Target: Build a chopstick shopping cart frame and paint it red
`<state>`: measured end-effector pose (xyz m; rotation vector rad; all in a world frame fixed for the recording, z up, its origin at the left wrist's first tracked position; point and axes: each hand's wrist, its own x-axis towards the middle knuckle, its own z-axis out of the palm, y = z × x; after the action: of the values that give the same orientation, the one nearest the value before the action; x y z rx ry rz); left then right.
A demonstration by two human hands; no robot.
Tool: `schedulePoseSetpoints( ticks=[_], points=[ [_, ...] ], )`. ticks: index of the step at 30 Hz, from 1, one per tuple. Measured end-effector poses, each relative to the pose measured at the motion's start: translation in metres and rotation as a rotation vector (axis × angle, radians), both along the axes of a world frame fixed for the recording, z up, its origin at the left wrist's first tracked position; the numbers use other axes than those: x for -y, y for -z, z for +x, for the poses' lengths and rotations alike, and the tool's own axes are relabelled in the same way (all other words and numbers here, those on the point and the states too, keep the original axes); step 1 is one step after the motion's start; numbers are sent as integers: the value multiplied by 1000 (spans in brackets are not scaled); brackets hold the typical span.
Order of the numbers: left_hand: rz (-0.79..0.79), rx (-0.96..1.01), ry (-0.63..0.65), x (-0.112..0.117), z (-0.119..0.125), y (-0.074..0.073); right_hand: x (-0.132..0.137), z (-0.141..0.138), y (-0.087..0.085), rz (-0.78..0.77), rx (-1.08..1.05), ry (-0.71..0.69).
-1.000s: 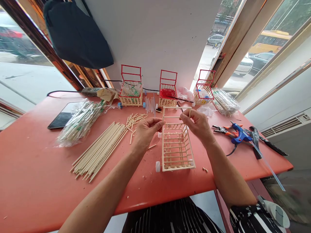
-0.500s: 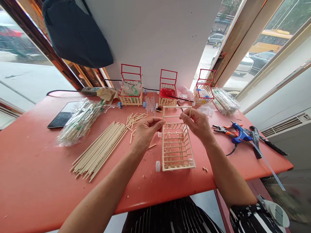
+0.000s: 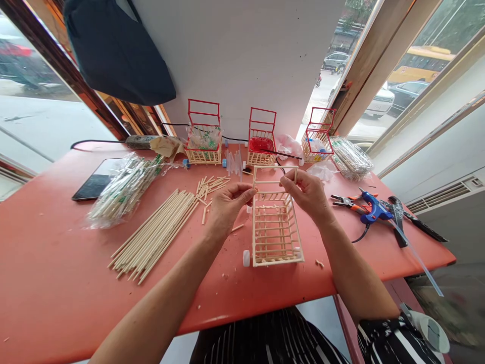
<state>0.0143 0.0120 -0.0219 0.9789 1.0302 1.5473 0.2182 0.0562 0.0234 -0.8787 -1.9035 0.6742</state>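
In front of me on the red table stands a small cart made of wooden sticks (image 3: 278,263), with an upright handle frame at its far end and white wheels (image 3: 246,258). My left hand (image 3: 229,205) pinches the left upright of that frame near the basket's corner. On the other side, my right hand (image 3: 306,196) has thumb and fingers closed on the frame's right side, by the crossbar. My fingertips hide part of the joints. Short cut stick pieces (image 3: 206,189) lie scattered left of the cart.
Long wooden sticks (image 3: 155,235) and a plastic-wrapped stick bundle (image 3: 125,189) lie left. Behind stand three carts with red handles, one holding a red dish (image 3: 261,144). At right are pliers (image 3: 343,201) and a blue glue gun (image 3: 376,210) with a clear glue stick.
Both hands keep their hold on the cart's handle frame. The view has shifted very slightly; nothing else has visibly moved on the table.
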Motion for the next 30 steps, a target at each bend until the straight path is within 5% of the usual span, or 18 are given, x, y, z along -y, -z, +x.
schedulePoseSetpoints(
  ticks=[30],
  points=[
    [-41, 18, 36, 3, 1, 1, 1, 1, 0, -37, 37, 17]
  ],
)
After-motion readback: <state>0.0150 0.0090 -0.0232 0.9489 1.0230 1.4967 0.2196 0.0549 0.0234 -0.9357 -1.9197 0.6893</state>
